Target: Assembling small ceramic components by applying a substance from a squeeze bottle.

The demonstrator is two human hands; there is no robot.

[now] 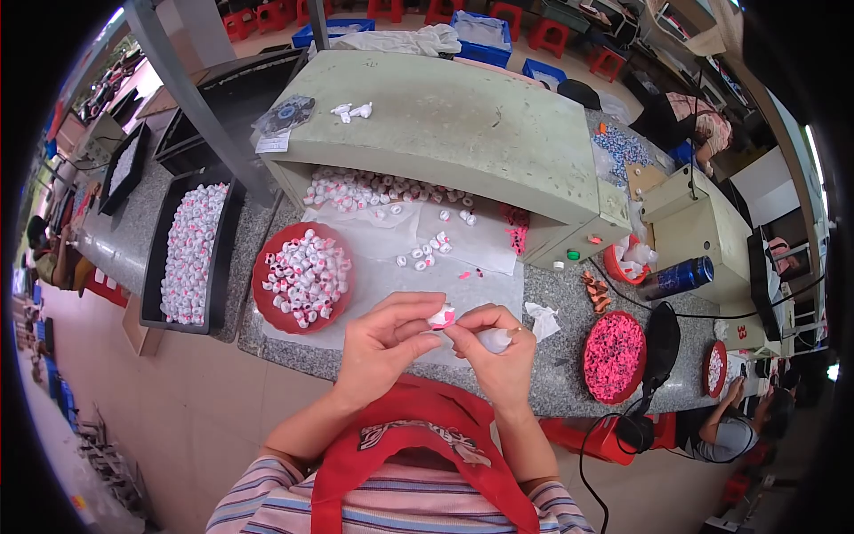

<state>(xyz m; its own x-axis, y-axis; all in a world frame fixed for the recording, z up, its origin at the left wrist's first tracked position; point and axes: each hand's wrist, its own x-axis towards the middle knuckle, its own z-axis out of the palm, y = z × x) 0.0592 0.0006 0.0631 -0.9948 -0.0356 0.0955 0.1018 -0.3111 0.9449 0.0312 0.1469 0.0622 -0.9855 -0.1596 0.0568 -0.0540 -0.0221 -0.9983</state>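
Observation:
A small white-and-pink piece point(442, 317) is pinched in the fingertips of my left hand point(378, 343), over the near edge of the bench. My right hand point(498, 360) is closed, its thumb and forefinger meeting at the pink side of that piece. Tucked in the right hand is a whitish, translucent object point(495, 339), whose kind I cannot make out. Left of my hands, a round red bowl point(261, 289) holds many similar white-and-pink pieces point(307, 276). Loose white pieces point(424, 253) lie on the white sheet point(382, 267) ahead. To the right, another red bowl point(589, 384) contains bright pink-and-black bits point(616, 356).
A grey-green metal housing point(436, 107) spans the bench, with more white pieces heaped under it. At left stands a black tray point(222, 267) full of white pieces. Crumpled tissue point(541, 320), a blue can point(678, 278) and a cable are at right. Other people work nearby.

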